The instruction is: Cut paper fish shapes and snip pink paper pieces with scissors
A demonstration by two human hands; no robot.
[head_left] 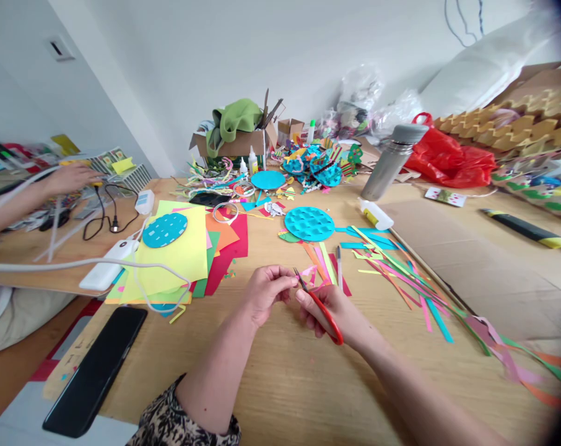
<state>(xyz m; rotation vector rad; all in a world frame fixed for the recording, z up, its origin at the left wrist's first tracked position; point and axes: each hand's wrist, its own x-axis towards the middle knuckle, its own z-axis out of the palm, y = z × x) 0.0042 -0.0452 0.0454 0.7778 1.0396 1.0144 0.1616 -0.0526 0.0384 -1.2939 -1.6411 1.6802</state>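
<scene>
My right hand [330, 310] is closed around red-handled scissors [321, 308] whose blades point up and to the left. My left hand [266, 290] pinches a thin pink paper strip [314, 273] right at the blade tips. Both hands hover low over the wooden table [280, 378], near its middle. A teal paper disc [309, 223] with a raised pattern lies just beyond them, with a pen [339, 259] beside loose strips.
Coloured paper strips [401, 275] spread to the right. Yellow, orange and red sheets [187, 251] with a second teal disc lie left. A black phone [95, 371] sits front left. A metal flask [392, 162], glue bottle [376, 214], cardboard sheet and another person's arm [34, 192] are around.
</scene>
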